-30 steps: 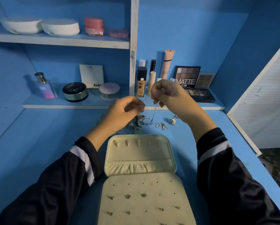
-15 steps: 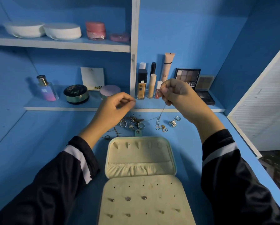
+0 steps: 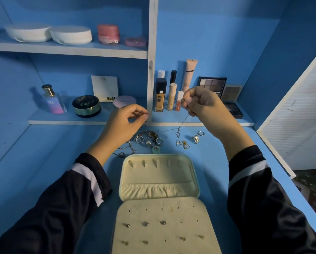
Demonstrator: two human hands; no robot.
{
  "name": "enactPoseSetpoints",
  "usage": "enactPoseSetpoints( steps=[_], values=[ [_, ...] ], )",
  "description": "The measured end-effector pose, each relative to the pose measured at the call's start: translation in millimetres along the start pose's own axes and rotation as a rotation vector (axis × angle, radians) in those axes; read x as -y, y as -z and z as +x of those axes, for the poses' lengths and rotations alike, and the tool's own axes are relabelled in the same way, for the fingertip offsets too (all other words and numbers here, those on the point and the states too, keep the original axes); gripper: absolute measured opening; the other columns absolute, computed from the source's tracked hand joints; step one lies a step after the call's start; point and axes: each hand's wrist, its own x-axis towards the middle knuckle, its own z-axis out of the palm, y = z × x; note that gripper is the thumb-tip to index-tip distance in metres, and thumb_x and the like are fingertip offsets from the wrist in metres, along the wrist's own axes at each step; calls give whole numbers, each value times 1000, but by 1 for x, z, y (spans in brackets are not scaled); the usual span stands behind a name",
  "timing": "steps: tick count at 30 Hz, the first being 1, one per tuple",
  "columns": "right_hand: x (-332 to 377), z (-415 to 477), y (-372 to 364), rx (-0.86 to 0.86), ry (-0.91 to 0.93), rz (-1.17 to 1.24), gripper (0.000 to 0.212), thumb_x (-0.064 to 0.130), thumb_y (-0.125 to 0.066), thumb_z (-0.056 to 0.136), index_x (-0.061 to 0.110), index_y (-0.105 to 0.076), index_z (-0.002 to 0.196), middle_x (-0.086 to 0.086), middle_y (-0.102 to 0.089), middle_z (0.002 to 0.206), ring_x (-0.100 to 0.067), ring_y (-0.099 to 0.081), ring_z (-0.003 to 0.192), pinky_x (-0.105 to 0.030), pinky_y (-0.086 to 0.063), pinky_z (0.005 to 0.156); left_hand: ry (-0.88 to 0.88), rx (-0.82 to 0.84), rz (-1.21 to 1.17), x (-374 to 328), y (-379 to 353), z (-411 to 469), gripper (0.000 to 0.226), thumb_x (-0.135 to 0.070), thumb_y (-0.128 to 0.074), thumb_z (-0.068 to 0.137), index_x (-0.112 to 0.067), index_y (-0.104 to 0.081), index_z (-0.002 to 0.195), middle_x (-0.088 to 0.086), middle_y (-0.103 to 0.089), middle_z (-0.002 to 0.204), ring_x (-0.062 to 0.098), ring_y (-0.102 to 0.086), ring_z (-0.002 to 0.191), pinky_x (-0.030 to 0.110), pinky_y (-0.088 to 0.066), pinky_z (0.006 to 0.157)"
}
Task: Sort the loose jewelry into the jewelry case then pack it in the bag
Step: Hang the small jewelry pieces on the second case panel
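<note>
- The pendant dangled low, so I judged that it could dip into the heap of rings and chains (image 3: 148,137) at eleven o'clock from the case (image 3: 153,177) and snag there.
- So fine a chain might slip a pinch and knot, or snap if the hands pulled apart too hard.
- The necklace (image 3: 178,134) hung in the air at twelve o'clock from the open case, just above the bench (image 3: 62,153).
- The left hand (image 3: 124,123) pinched one end between thumb and forefinger, and the right hand (image 3: 204,105) had its fingers (image 3: 187,99) curled tight on the other.
- It looked hair-thin and silvery, sagging in a shallow V, faint against the blue.
</note>
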Motion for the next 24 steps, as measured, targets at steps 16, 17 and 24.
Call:
enactPoseSetpoints(
  steps=[16,17,24],
  values=[
    [-21,1,-7,-29,-88,-121,18,5,-45,101,14,-54,89,3,-60,77,-4,-51,66,-18,-41,66,-11,-61,-272,-27,11,3,12,-10,-64,93,-21,-68,94,-2,-71,92,16,-69,83,23,-54,83],
    [-20,0,-7,-35,-88,-115,18,5,-44,101,14,-54,89,3,-60,77,-5,-51,67,-19,-41,66,-1,-62,-285,-27,12,3,12,-11,-64,93,-23,-68,94,-3,-71,91,17,-70,85,26,-54,85],
    [-14,-2,-6,-37,-78,-32,13,5,-44,101,8,-53,93,4,-60,76,-6,-51,68,-25,-39,65,13,-31,-358,-35,15,2,12,-12,-62,95,-22,-68,95,1,-74,91,21,-70,93,34,-55,92]
  ],
)
